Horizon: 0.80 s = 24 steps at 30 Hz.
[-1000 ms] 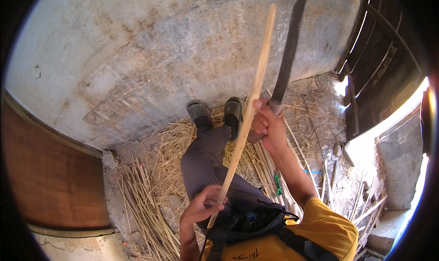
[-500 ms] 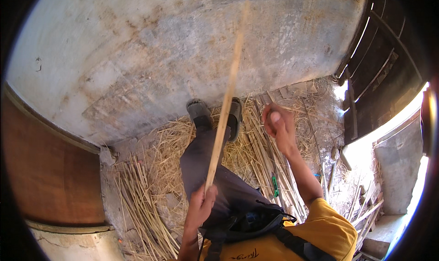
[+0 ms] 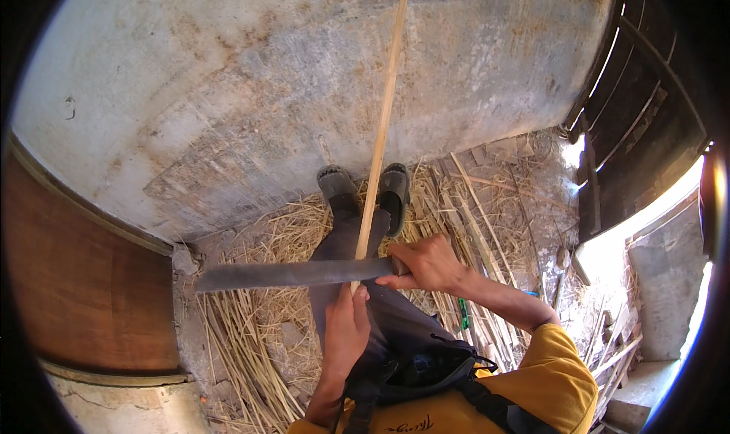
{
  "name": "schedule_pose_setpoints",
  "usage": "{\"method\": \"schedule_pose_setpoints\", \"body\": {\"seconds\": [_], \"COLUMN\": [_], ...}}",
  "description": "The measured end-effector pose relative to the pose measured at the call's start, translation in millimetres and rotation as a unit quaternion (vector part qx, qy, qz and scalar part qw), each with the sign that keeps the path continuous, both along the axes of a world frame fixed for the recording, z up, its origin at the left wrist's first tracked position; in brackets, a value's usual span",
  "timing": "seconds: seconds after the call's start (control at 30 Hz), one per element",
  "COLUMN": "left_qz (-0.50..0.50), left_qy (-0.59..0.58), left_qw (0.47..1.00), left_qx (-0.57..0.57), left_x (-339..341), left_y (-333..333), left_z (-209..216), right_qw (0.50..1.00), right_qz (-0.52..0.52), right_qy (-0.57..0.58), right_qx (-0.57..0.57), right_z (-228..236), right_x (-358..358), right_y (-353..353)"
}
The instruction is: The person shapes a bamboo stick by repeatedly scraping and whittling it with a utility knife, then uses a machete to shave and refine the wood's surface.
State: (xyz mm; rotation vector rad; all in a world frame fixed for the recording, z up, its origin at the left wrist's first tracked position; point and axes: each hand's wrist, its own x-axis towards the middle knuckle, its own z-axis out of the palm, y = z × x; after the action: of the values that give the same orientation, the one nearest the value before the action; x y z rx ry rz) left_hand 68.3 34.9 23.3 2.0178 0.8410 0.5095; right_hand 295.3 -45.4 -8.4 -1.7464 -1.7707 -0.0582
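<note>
One knife [image 3: 296,273], one held stick [image 3: 382,130].
Two shoes [image 3: 333,180], one bag [image 3: 417,372] and one green object [image 3: 463,312] appear, with stalks [image 3: 245,343] too many to count.

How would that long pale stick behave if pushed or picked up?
The pale stick is probably fairly stiff, reaching out straight from the left hand. It looks light, being slim and held near one end. Its narrow far tip might flex slightly if pushed.

Long slim wooden stick [image 3: 384,122] is pale yellow-tan, long flat metal blade [image 3: 266,275] a dull dark grey. Mustard-yellow short-sleeved shirt [image 3: 559,365], dark grey trousers [image 3: 334,244], and the big whitish-grey wall [image 3: 289,92]'s all blotchy with rusty-brown stains.
</note>
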Motion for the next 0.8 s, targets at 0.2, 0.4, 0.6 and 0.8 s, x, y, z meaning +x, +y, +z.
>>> {"method": "schedule_pose_setpoints", "body": {"seconds": [0.2,0.4,0.6,0.8], "left_qz": [0.023,0.023,0.021,0.017], "left_qy": [0.043,0.035,0.087,0.082], "left_qw": [0.998,0.996,0.992,0.991], "left_qx": [0.038,0.075,0.091,0.103], "left_x": [-9,-8,-32,-31], "left_y": [-6,-6,-13,-10], "left_z": [9,1,-1,-13], "right_qw": [0.990,0.996,0.971,0.998], "right_qz": [-0.089,0.000,-0.158,0.006], "right_qy": [0.104,0.076,0.175,0.025], "right_qx": [-0.027,-0.035,-0.041,-0.056], "right_z": [-5,-10,0,-11], "right_x": [19,14,61,44], "right_y": [16,13,34,21]}}
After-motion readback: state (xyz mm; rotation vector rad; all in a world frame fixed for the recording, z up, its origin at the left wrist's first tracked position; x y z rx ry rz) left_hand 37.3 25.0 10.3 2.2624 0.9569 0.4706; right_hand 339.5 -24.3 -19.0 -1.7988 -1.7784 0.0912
